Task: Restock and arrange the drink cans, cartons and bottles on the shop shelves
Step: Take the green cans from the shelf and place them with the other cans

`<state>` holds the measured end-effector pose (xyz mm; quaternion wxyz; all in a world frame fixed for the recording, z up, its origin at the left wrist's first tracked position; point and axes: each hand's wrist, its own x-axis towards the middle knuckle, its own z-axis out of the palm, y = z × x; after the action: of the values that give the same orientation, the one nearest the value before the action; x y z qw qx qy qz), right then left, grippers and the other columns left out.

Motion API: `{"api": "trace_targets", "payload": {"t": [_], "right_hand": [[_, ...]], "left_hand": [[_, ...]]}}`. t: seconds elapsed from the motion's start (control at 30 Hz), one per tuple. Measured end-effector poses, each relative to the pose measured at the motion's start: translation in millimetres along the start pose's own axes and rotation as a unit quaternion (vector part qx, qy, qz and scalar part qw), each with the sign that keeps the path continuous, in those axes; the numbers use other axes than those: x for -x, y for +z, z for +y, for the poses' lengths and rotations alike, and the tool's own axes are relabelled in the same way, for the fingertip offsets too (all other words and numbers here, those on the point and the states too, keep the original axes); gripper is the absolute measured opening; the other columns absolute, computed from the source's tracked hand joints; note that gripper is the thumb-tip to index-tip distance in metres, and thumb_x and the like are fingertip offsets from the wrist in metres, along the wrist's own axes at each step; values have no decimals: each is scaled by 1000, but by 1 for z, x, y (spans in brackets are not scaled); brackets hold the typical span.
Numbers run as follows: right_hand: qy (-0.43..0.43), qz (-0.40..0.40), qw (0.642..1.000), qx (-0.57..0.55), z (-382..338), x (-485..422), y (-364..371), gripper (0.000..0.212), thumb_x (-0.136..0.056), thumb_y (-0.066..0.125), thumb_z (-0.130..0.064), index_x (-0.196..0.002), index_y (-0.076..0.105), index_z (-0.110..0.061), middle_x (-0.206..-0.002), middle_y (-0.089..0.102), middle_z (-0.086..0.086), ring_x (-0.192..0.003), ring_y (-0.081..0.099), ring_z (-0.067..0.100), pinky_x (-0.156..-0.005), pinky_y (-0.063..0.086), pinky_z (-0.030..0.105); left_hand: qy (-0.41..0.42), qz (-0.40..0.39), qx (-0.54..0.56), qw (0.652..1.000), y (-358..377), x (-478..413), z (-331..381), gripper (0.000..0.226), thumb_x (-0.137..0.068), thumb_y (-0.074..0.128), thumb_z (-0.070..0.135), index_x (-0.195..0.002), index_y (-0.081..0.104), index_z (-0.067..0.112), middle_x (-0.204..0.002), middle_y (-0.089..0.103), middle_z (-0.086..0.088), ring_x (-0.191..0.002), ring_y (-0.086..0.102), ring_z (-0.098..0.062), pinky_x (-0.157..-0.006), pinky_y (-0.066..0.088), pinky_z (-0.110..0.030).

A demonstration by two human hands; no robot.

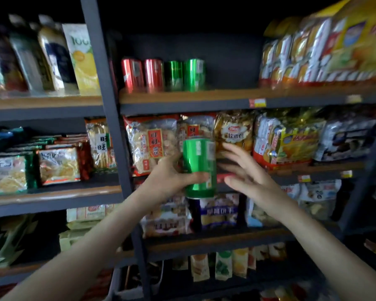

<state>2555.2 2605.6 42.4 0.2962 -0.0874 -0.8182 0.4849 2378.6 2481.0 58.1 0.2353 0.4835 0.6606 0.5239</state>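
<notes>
My left hand (167,174) grips a green drink can (199,164) upright in front of the snack shelf, thumb across its lower front. My right hand (245,172) is just right of the can with fingers spread and straight, holding nothing. On the upper shelf (226,95) stand two red cans (143,74) and two green cans (186,74) in a row, with bare board to their right. On the upper left shelf are a juice carton (83,59) and several bottles (30,59).
Bagged snacks (154,144) fill the middle shelves behind my hands. Large yellow snack packs (323,48) sit at the upper right. A dark metal upright (109,101) separates the two shelf bays. Small pouches (224,266) line a lower shelf.
</notes>
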Motion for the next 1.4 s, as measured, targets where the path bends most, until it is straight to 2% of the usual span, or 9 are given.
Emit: {"api": "trace_targets", "payload": {"t": [0.07, 0.13, 0.37, 0.5, 0.63, 0.9, 1.13, 1.23, 1.4], "right_hand": [[-4, 20, 1000, -7, -20, -32, -18, 78, -71, 72, -48, -137, 30, -55, -130, 43, -32, -120, 48, -9, -94, 43, 20], [-32, 34, 999, 20, -34, -65, -31, 78, -59, 77, -49, -129, 42, -47, -126, 57, -21, -117, 56, 1, -97, 47, 26], [-160, 169, 972, 38, -53, -157, -72, 63, -70, 85, -25, -120, 50, -40, -110, 66, -19, -103, 63, -2, -85, 51, 21], [-154, 228, 958, 78, -45, -217, -105, 71, -67, 85, -33, -125, 45, -36, -115, 62, -17, -106, 60, 1, -91, 50, 31], [-79, 256, 960, 78, -37, -269, -136, 73, -64, 85, -38, -124, 45, -31, -115, 62, -9, -108, 60, 12, -96, 50, 42], [76, 169, 977, 105, -19, -321, -159, 76, -71, 85, -27, -129, 37, -25, -125, 57, 0, -112, 56, 21, -83, 47, 38], [124, 76, 975, 167, -12, -326, -155, 115, -79, 78, -36, -155, -6, -18, -159, 19, 4, -134, 40, 23, -97, 45, 35], [84, 73, 933, 342, -25, -324, -151, 117, -77, 77, -45, -155, -7, -19, -160, 17, 6, -139, 33, 24, -107, 37, 35], [-194, 73, 773, 599, -52, -332, -99, 108, -87, 66, -47, -153, -13, -14, -163, -6, 4, -149, -6, 20, -119, -5, 35]], "left_hand": [[86, 38, -161, 982, 0, -21, 23, 91, -57, 83, 56, -135, 49, 24, -110, 70, 7, -95, 69, -11, -83, 58, -32], [158, 84, -225, 958, 2, -38, 46, 85, -62, 83, 50, -135, 47, 28, -110, 66, 14, -97, 66, -5, -82, 54, -22], [251, 110, -297, 915, -38, -115, 82, 85, -77, 61, 62, -150, 27, 34, -145, 45, 12, -131, 43, -5, -103, 36, -16], [297, 210, -407, 838, -75, -164, 84, 62, -91, 56, 48, -145, 38, 23, -140, 49, 0, -127, 48, -18, -98, 38, -24], [252, 204, -488, 810, -94, -212, 83, 58, -95, 53, 42, -146, 35, 22, -140, 44, -2, -126, 47, -24, -99, 43, -33], [144, 189, -557, 796, -115, -263, 84, 71, -92, 52, 52, -150, 26, 21, -148, 31, -9, -137, 31, -30, -113, 31, -40], [44, 158, -668, 726, -141, -261, 92, 90, -89, 49, 62, -154, -1, 27, -161, -7, -10, -149, -3, -30, -121, 6, -48], [36, 171, -677, 716, -150, -261, 92, 95, -88, 51, 63, -154, -5, 23, -161, -2, -10, -149, 1, -29, -121, 8, -47], [40, 193, -695, 692, -162, -263, 80, 95, -90, 50, 61, -154, -5, 19, -161, 3, -11, -149, 4, -29, -121, 8, -48]]}}
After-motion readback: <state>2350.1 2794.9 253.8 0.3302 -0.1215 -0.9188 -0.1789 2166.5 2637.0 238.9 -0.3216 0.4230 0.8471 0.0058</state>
